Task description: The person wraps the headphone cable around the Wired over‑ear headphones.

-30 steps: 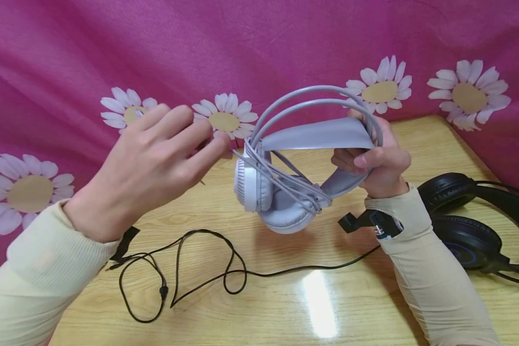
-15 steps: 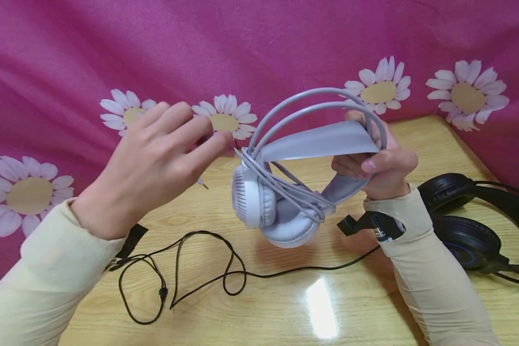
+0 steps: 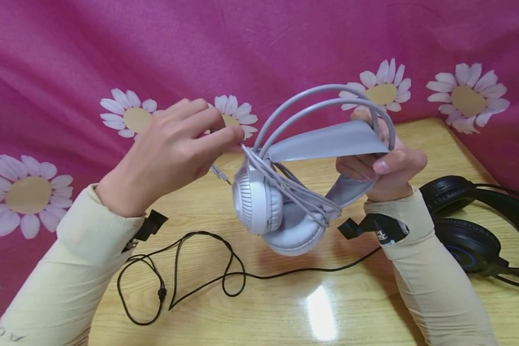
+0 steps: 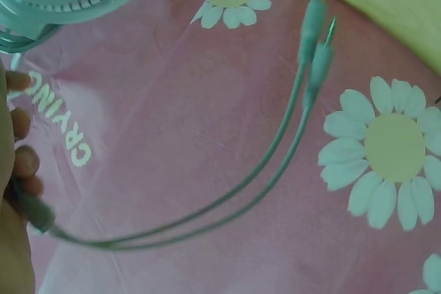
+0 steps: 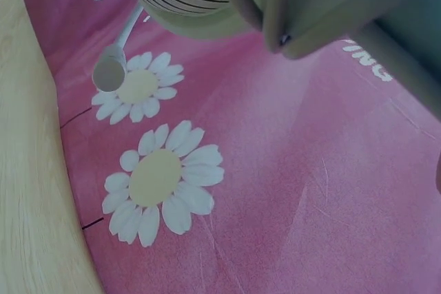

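Observation:
A white-grey headset (image 3: 259,199) hangs above the table in the head view, its cable wound across the ear cups. At the right end of its headband, my right hand (image 3: 395,168) grips the band with fingers curled. My left hand (image 3: 177,144) pinches the headset's cable (image 3: 259,161) just left of the ear cup. Two thin leads ending in audio plugs (image 4: 313,39) trail from that hand in the left wrist view. One plug (image 3: 220,173) shows below the left hand in the head view. The headset's microphone (image 5: 110,70) sticks out beneath an ear cup in the right wrist view.
A black headset (image 3: 467,240) lies on the wooden table (image 3: 350,312) at the right, partly behind my right forearm. Its black cable (image 3: 199,233) loops across the table to the left. A pink cloth (image 3: 242,43) with daisies hangs behind.
My left hand has shifted right with the cable. The white-grey headset has dropped and moved slightly right with my right hand. The plugs have swung into clearer view below the left hand.

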Demonstrator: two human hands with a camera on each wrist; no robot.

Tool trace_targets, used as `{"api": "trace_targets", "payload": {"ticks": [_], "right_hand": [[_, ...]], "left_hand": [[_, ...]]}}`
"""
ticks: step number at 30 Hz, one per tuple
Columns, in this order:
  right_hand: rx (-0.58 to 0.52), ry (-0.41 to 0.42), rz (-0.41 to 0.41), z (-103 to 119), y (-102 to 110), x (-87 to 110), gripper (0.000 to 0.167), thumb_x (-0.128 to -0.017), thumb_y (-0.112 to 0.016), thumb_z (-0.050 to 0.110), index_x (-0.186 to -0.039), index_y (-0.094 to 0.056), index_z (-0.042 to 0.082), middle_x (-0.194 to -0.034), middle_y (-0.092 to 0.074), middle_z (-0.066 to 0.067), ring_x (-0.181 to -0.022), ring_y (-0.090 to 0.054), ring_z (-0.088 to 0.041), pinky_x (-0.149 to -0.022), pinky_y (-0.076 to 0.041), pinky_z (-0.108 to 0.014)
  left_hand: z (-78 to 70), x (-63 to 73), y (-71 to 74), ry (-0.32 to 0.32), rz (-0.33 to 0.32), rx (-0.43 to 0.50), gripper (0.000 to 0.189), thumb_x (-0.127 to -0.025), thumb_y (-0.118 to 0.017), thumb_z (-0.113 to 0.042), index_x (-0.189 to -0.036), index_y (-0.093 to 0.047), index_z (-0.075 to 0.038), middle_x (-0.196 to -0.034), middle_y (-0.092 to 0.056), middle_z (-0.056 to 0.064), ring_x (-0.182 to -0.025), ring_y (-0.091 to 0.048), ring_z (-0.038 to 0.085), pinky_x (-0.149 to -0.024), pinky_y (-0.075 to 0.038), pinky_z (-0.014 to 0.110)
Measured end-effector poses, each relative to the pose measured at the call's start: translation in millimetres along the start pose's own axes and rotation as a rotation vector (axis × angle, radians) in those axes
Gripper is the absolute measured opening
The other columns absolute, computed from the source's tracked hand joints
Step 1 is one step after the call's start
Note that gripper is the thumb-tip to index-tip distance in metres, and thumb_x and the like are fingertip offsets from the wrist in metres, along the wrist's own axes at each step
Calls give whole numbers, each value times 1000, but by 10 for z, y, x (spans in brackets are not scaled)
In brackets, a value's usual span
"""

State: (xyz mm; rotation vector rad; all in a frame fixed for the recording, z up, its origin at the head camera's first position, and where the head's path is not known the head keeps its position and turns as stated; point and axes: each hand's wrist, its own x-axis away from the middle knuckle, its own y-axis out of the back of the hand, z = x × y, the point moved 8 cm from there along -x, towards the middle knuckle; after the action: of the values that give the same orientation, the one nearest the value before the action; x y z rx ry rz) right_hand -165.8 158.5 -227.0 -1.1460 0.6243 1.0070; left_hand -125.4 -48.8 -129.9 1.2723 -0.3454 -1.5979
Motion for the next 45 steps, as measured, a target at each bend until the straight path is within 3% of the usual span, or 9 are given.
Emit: {"api": "trace_targets", "payload": {"ticks": [6, 15, 18, 25, 31, 34, 38, 42, 45], "right_hand": [[-48, -8, -23, -20, 35, -11, 52, -68, -49, -4, -119, -58, -10, -49, -32, -2, -37, -33, -14, -38, -27, -23], [-105, 28, -23, -55, 40, -33, 44, -69, -48, -1, -112, -56, -10, -50, -31, -1, -36, -33, -13, -37, -28, -23], [-110, 31, -32, -51, 43, -33, 42, -68, -49, -1, -110, -55, -10, -50, -30, -2, -36, -33, -13, -37, -28, -23], [-157, 58, -112, -43, 85, -32, 20, -64, -47, -3, -82, -45, 4, -50, -30, -2, -35, -32, -13, -37, -27, -24], [-181, 85, -101, -32, 26, -37, 20, -64, -47, -2, -83, -46, 3, -49, -29, 0, -35, -30, -12, -36, -26, -24], [-178, 113, -93, 2, -19, -32, 29, -65, -46, 1, -93, -50, -4, -49, -29, -1, -35, -30, -12, -36, -27, -24], [-178, 151, -108, 30, -74, -27, 43, -65, -45, 5, -105, -51, -11, -49, -28, -1, -34, -30, -13, -36, -26, -24], [-193, 157, -125, 14, -102, -46, 37, -63, -47, 5, -97, -52, -11, -49, -28, -1, -34, -29, -12, -35, -25, -23], [-183, 168, -135, 10, -112, -36, 37, -64, -47, 5, -96, -53, -11, -49, -28, -2, -34, -29, -13, -35, -26, -24]], "left_hand": [[91, 51, -108, 56, 11, 112, 13, -97, -72, -18, -106, -74, -9, -86, -67, 9, -72, -57, 21, -64, -49, 29], [171, 109, -302, 141, -22, 264, 14, -98, -69, -5, -111, -73, -4, -91, -68, 9, -79, -62, 20, -75, -59, 32], [197, 121, -371, 165, -56, 356, 20, -97, -65, 4, -114, -71, -1, -93, -70, 12, -81, -62, 20, -75, -58, 33], [254, 163, -466, 203, -178, 468, 19, -96, -62, 9, -112, -73, 6, -97, -77, 17, -85, -72, 24, -85, -61, 30], [274, 177, -514, 239, -231, 543, 17, -89, -72, 10, -105, -75, 7, -95, -78, 18, -86, -74, 27, -91, -57, 20], [267, 179, -559, 260, -242, 579, 16, -88, -72, 12, -103, -76, 9, -92, -78, 20, -83, -72, 24, -88, -56, 19], [329, 221, -669, 361, -292, 811, 13, -89, -70, 13, -101, -74, 12, -95, -78, 22, -85, -71, 9, -82, -57, 17], [398, 341, -830, 474, -393, 1114, 11, -95, -74, -10, -102, -81, -7, -96, -80, -1, -81, -69, 1, -73, -58, 17], [392, 389, -934, 507, -418, 1202, 13, -97, -73, -16, -107, -79, -10, -98, -76, -16, -81, -69, 1, -74, -58, 18]]}}
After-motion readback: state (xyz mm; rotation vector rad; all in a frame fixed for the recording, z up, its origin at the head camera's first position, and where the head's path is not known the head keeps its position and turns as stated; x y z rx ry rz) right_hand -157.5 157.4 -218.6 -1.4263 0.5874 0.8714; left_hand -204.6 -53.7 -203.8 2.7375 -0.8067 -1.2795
